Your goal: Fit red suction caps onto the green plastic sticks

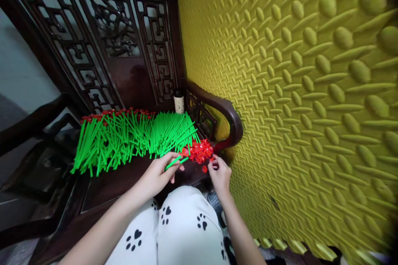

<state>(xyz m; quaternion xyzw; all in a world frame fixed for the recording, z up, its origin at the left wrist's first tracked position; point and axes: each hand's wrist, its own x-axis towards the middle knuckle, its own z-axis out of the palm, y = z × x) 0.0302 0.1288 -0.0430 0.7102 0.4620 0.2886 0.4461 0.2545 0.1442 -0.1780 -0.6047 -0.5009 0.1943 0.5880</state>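
Pinched between the left hand's (160, 172) thumb and fingers is one green stick (176, 161), so that grip is closed on it; the right hand (220, 174) has its fingertips drawn together just under the red pieces, though whether a cap sits between them is too small to tell

By size, the yellow foam mat (295, 103) with raised bumps fills the right of the view, standing against the dark carved wooden chair (124, 49). On the chair seat, which serves as the table, a broad pile of green sticks (124, 140) lies fanned out, many of the far ones tipped with red caps (108, 112). A small cork-coloured bottle (178, 101) stands at the back corner by the armrest. A heap of loose red pieces (201, 151) lies at the seat's right front edge

The held stick runs low-left to high-right, its free end pointing at the red heap, just beside it. The right hand is the nearer one to that heap, practically touching it; the left sits a little to its left. The stick is thin, straight, bright green plastic
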